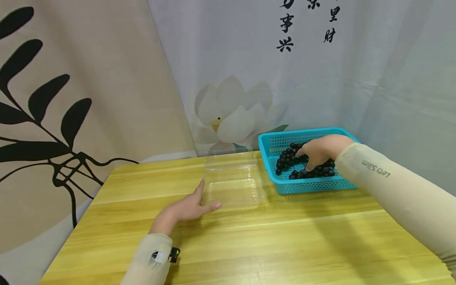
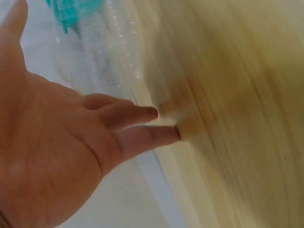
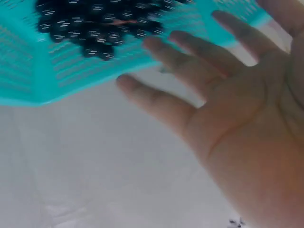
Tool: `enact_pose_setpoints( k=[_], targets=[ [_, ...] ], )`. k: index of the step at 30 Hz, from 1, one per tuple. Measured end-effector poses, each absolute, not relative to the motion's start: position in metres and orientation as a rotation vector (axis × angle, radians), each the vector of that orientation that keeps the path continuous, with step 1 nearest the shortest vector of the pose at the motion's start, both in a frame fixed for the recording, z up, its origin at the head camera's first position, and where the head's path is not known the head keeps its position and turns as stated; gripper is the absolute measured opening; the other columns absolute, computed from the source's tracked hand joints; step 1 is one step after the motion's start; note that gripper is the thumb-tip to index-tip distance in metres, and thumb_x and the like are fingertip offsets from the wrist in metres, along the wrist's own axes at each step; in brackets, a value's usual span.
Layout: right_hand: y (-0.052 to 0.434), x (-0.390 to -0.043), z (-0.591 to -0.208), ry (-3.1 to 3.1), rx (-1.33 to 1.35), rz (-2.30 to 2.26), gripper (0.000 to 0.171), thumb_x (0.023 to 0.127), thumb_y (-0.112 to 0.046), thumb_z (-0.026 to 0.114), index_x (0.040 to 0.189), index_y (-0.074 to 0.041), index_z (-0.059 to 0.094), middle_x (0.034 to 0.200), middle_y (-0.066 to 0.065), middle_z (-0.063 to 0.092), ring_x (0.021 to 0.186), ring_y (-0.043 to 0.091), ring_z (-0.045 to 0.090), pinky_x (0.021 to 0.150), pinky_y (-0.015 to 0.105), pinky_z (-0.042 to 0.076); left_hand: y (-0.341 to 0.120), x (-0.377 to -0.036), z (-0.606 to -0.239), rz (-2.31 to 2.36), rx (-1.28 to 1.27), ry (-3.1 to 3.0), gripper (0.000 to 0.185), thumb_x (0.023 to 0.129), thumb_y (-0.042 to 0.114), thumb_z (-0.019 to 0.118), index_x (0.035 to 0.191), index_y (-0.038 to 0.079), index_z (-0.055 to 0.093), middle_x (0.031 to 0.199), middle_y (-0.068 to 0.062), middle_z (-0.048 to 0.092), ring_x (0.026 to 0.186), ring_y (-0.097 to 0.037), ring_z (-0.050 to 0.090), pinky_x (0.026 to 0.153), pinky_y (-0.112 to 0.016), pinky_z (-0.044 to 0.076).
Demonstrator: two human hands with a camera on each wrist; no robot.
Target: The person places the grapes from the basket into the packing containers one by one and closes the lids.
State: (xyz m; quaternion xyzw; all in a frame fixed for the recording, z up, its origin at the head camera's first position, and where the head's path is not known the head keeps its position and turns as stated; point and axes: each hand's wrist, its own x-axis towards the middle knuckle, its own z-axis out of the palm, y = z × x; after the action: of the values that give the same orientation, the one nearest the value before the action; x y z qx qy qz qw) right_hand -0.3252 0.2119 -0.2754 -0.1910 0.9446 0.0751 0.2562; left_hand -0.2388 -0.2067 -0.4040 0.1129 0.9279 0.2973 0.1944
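A blue plastic basket (image 1: 313,187) at the back right holds dark grapes (image 1: 285,161) in bunches. Over it reaches my right hand (image 1: 322,150), fingers spread and extended down toward the fruit. In the right wrist view, the palm and parted fingers of the right hand (image 3: 223,99) show nothing in them, and the grapes (image 3: 97,26) lie beyond the fingertips. My left hand (image 1: 187,206) is beside the left edge of a clear plastic clamshell box (image 1: 233,192), which stands with its lid raised at the back. Its fingers are straight and thumb apart in the left wrist view.
Everything stands on a yellow wood-grain table (image 1: 249,245). Behind its back edge hangs a printed curtain (image 1: 235,59) with plant drawings and dark writing. The basket stands to the right of the clear box, close to the curtain.
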Motion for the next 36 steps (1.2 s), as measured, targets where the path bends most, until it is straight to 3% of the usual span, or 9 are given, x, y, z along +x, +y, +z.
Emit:
enact_pose_setpoints(
  k=[9, 14, 18, 22, 25, 28, 32, 36],
  targets=[
    [0.225, -0.341, -0.291, 2.597, -0.471, 0.217, 0.081, 0.095, -0.029, 0.082, 0.165, -0.019, 0.041, 0.168, 0.027, 0.039, 0.151, 0.058, 0.037, 0.104, 0.069, 0.051, -0.208, -0.239, -0.414, 0.844, 0.326, 2.621, 0.136, 0.09, 0.066, 0.076, 0.168, 0.016, -0.025, 0.177, -0.026, 0.003, 0.165, -0.044, 0.015, 0.135, -0.059, 0.018],
    [0.23, -0.346, -0.302, 2.606, -0.429, 0.25, 0.09, 0.089, -0.034, 0.088, 0.165, -0.02, 0.042, 0.166, 0.025, 0.044, 0.149, 0.057, 0.042, 0.098, 0.065, 0.056, -0.207, -0.236, -0.414, 0.816, 0.322, 2.611, 0.139, 0.089, 0.065, 0.078, 0.165, 0.019, -0.03, 0.176, -0.026, 0.004, 0.165, -0.044, 0.016, 0.135, -0.058, 0.019],
    [0.233, -0.348, -0.314, 2.585, -0.439, 0.262, 0.087, 0.09, -0.029, 0.087, 0.164, -0.019, 0.044, 0.167, 0.026, 0.042, 0.146, 0.056, 0.046, 0.088, 0.056, 0.059, -0.207, -0.234, -0.414, 0.827, 0.326, 2.598, 0.14, 0.089, 0.062, 0.079, 0.164, 0.02, -0.032, 0.176, -0.027, 0.004, 0.164, -0.044, 0.018, 0.135, -0.058, 0.019],
    [0.234, -0.351, -0.323, 2.553, -0.455, 0.273, 0.079, 0.094, -0.02, 0.082, 0.164, -0.019, 0.044, 0.16, 0.023, 0.053, 0.125, 0.04, 0.066, 0.075, 0.044, 0.055, -0.208, -0.233, -0.414, 0.826, 0.321, 2.6, 0.138, 0.091, 0.06, 0.078, 0.164, 0.018, -0.031, 0.175, -0.029, 0.006, 0.163, -0.045, 0.02, 0.135, -0.058, 0.021],
    [0.234, -0.352, -0.327, 2.544, -0.462, 0.264, 0.078, 0.095, -0.016, 0.08, 0.164, -0.018, 0.043, 0.151, 0.02, 0.063, 0.108, 0.026, 0.07, 0.071, 0.039, 0.052, -0.207, -0.233, -0.415, 0.802, 0.318, 2.603, 0.136, 0.093, 0.06, 0.077, 0.165, 0.016, -0.03, 0.175, -0.03, 0.01, 0.162, -0.046, 0.024, 0.134, -0.057, 0.023],
    [0.234, -0.352, -0.328, 2.547, -0.474, 0.266, 0.077, 0.096, -0.017, 0.08, 0.164, -0.018, 0.044, 0.156, 0.023, 0.057, 0.116, 0.033, 0.069, 0.075, 0.042, 0.056, -0.207, -0.234, -0.416, 0.775, 0.318, 2.606, 0.133, 0.095, 0.06, 0.074, 0.166, 0.013, -0.028, 0.174, -0.03, 0.013, 0.161, -0.046, 0.027, 0.134, -0.057, 0.025],
    [0.235, -0.354, -0.332, 2.565, -0.465, 0.269, 0.075, 0.095, -0.016, 0.08, 0.162, -0.019, 0.047, 0.166, 0.029, 0.041, 0.135, 0.05, 0.058, 0.078, 0.046, 0.058, -0.207, -0.237, -0.417, 0.761, 0.331, 2.61, 0.124, 0.101, 0.053, 0.07, 0.165, 0.012, -0.029, 0.174, -0.03, 0.014, 0.161, -0.045, 0.028, 0.134, -0.056, 0.024],
    [0.237, -0.357, -0.338, 2.566, -0.485, 0.263, 0.074, 0.094, -0.013, 0.079, 0.161, -0.019, 0.048, 0.166, 0.029, 0.041, 0.128, 0.045, 0.063, 0.071, 0.04, 0.053, -0.207, -0.238, -0.418, 0.756, 0.334, 2.612, 0.114, 0.107, 0.046, 0.063, 0.165, 0.012, -0.029, 0.174, -0.03, 0.014, 0.162, -0.045, 0.027, 0.135, -0.056, 0.022]
  ],
)
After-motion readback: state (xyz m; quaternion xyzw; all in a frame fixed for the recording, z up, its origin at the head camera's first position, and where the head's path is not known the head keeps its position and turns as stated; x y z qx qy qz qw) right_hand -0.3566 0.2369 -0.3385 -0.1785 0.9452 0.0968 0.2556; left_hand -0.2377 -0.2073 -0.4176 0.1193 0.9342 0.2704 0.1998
